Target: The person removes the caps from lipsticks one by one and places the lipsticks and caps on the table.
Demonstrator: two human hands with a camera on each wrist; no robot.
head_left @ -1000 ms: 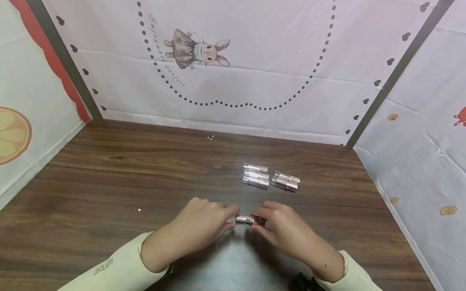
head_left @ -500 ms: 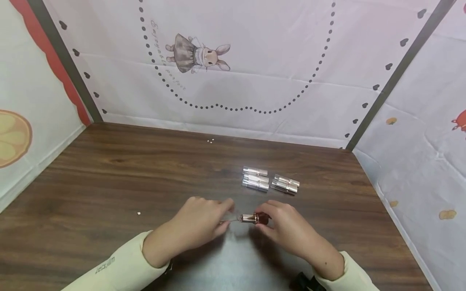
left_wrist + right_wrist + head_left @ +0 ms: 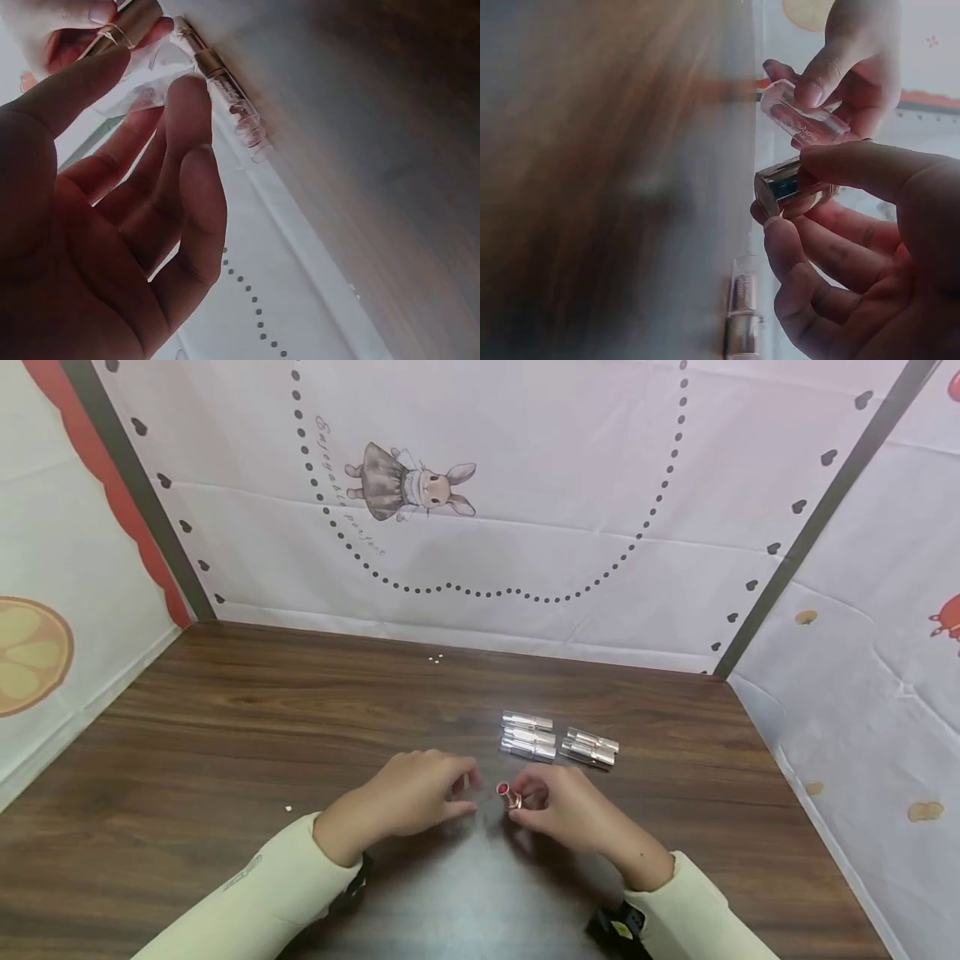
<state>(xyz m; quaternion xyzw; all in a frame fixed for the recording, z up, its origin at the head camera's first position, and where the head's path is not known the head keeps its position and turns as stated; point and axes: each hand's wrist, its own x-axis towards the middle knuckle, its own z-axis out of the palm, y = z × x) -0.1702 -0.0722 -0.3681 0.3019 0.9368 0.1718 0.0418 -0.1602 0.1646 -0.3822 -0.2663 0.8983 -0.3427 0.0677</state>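
The person's right hand (image 3: 566, 806) is pinching a gold lipstick (image 3: 506, 793) between thumb and fingers, holding it just over the table (image 3: 225, 718), right of its middle line and well in from the back edge. The lipstick's red end is facing up and toward the left hand (image 3: 416, 789), which is pinching a clear cap (image 3: 802, 116) between thumb and fingertips. Cap and lipstick are close together but apart; the right hand is probably gripping low on the base to leave the open end free and the red tip untouched. The left hand is likely holding the cap by its sides so that its mouth is staying unblocked.

Farther toward the back edge, three capped lipsticks (image 3: 528, 737) are lying side by side, and two more lipsticks (image 3: 590, 748) are lying beside them, nearer the right edge. They are all pointing much the same way, apparently laid in rows to keep them from rolling about. Small white bits (image 3: 436, 658) are lying near the back edge, and a white speck (image 3: 288, 808) is lying left of the left hand.

On the back cloth (image 3: 525, 543), sideways lettering beside a rabbit print (image 3: 408, 481) is reading "Enjoyable perfect". The clear cap is showing faint lettering too small to read; the mark on the left sleeve (image 3: 225, 893) is also illegible. No brand is showing legibly.
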